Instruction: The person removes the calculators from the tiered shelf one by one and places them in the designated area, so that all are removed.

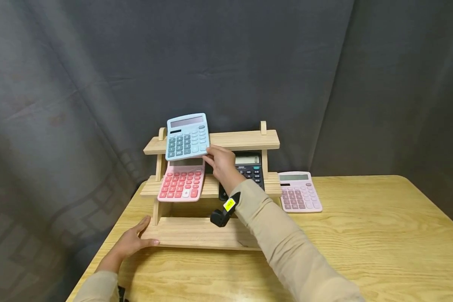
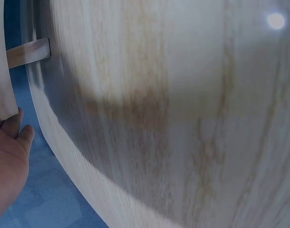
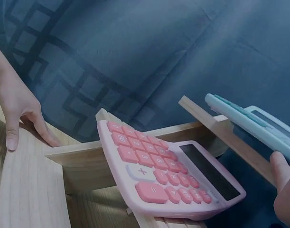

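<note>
My right hand [image 1: 222,162] pinches the lower right corner of a light blue calculator [image 1: 187,136], which leans upright against the left part of the top board of a three-tier wooden display shelf [image 1: 245,140]. Below it, a pink calculator [image 1: 181,184] leans on the middle tier; its top is partly hidden behind the blue one. A black calculator [image 1: 252,167] stands to the right on that tier, partly covered by my right hand and wrist. My left hand [image 1: 131,240] grips the left end of the bottom board, thumb at the front edge.
A pale pink calculator [image 1: 300,193] stands on the wooden table [image 1: 370,235] just right of the shelf. Behind the table hangs a dark grey curtain [image 1: 249,63]. Two small wooden pegs rise above the top board, the right one [image 1: 263,127] in plain view.
</note>
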The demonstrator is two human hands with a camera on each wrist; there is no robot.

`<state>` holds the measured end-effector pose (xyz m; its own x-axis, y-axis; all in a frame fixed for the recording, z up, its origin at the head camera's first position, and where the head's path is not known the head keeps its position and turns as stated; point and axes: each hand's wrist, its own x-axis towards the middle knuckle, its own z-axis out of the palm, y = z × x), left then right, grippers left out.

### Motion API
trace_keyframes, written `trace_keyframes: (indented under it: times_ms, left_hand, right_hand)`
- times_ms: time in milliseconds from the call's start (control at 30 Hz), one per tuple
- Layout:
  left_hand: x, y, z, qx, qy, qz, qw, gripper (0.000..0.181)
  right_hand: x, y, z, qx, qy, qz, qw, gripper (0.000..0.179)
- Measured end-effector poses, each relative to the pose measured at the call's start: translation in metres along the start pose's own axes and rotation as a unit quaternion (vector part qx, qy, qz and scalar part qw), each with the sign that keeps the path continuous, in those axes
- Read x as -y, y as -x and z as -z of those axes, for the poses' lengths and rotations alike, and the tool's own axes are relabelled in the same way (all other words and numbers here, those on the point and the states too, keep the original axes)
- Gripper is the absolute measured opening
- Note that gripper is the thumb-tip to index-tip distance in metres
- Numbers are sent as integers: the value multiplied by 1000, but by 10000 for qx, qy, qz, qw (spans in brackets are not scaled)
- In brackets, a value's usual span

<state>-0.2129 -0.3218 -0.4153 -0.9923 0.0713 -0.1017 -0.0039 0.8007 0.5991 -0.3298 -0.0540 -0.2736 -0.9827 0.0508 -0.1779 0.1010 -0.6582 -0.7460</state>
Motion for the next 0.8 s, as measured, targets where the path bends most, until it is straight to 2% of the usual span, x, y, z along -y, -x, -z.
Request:
trace_keyframes:
  times_ms: [200,533,800]
  left_hand:
    - [-2,0,2,-15,-132,-70,9999,97]
    - [-2,7,4,125,-208,18,9997,96]
    - [-6,7,5,224,-303,-86,9993,95]
  right_hand:
    - [7,11,9,227,1,47,9997,27]
    - [17,26,35,521,130,53,9985,30]
    - [20,35,58,405,173,266,9987,30]
